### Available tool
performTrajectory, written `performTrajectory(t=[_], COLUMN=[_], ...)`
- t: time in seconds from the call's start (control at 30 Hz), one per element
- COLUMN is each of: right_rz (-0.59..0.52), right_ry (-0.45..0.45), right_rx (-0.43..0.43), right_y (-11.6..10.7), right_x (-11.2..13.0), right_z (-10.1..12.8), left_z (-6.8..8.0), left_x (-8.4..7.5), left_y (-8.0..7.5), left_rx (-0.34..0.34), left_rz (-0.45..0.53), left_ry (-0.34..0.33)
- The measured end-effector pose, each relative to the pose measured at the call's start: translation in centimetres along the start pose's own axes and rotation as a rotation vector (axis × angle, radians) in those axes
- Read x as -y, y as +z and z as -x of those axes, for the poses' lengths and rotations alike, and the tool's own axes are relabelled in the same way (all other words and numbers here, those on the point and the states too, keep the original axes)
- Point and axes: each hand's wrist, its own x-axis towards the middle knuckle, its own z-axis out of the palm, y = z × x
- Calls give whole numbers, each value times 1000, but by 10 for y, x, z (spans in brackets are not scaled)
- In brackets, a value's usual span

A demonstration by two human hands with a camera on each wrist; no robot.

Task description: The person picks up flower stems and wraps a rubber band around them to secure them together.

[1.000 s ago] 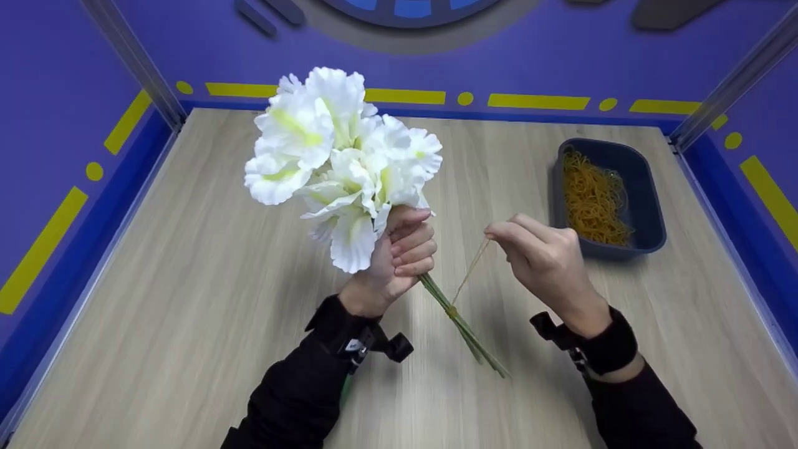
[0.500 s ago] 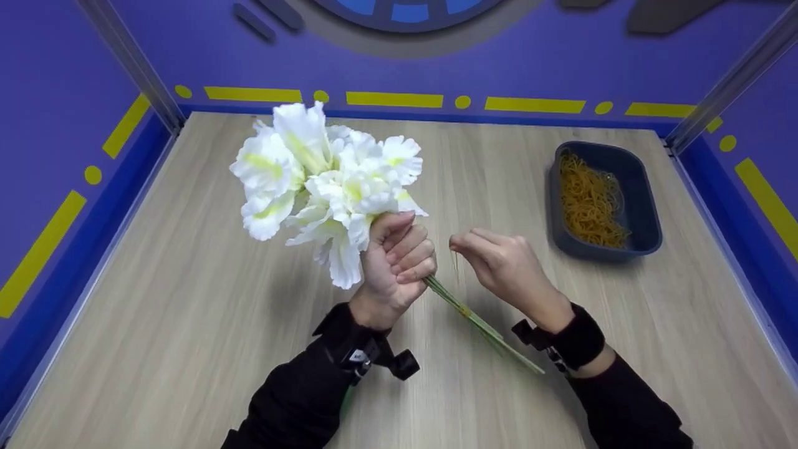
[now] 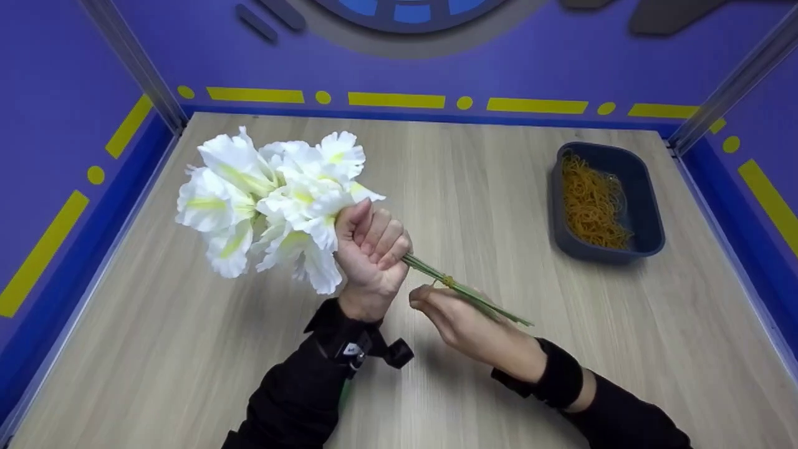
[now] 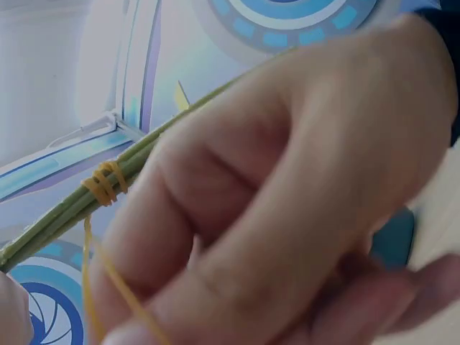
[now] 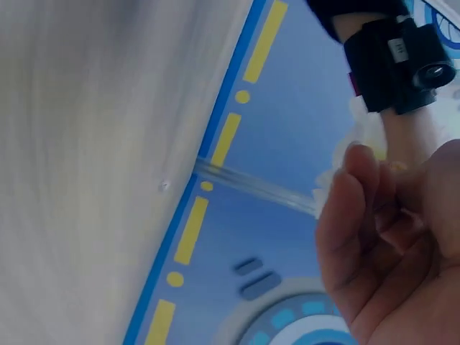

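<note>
The bunch of white flowers (image 3: 280,206) was held up over the table, its long axis slanting from blooms at the far left to cut stem ends at the near right. Its petals were ruffled and yellow-throated; the slim green stems (image 3: 426,268) lay nearly parallel. The left hand (image 3: 374,249) was closed firmly around them just below the blooms. Partway down, a rubber band (image 4: 104,183) circled the stems in several turns, its free loop drawn taut to the right hand (image 3: 464,324), whose bunched fingertips pinched it beneath the stems. Pale wood-grain tabletop (image 3: 492,187) stretched between the stems and a dark, round-cornered tub (image 3: 645,206) of tangled amber bands (image 3: 592,206) near the right edge. Purple panels (image 3: 499,62) with yellow dashes bordered the left, far and right edges.
</note>
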Motion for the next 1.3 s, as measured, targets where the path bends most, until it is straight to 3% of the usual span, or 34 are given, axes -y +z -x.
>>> performTrajectory(t=[0.07, 0.1, 0.13, 0.3, 0.53, 0.83, 1.1, 1.3], right_rz=[-104, -242, -261, -225, -174, -124, -95, -124], right_ry=[60, 117, 134, 144, 111, 108, 97, 160], right_rx=[25, -6, -9, -40, -123, -157, -291, -301], right_y=[-1, -2, -2, -9, -19, -27, -55, -78], right_x=[5, 7, 10, 22, 26, 24, 19, 10], right_z=[1, 1, 2, 3, 1, 0, 0, 3], left_z=[-1, -1, -1, -1, -5, -7, -8, -9], left_x=[-1, -2, -2, -5, -8, -15, -22, -26], left_y=[0, 0, 0, 3, 2, 3, 6, 11], left_rx=[-24, -35, -45, -43, -19, -33, -39, -19], left_rz=[-40, -69, -94, -165, -155, -166, -146, -106], left_ry=[30, 45, 58, 92, 113, 149, 152, 157])
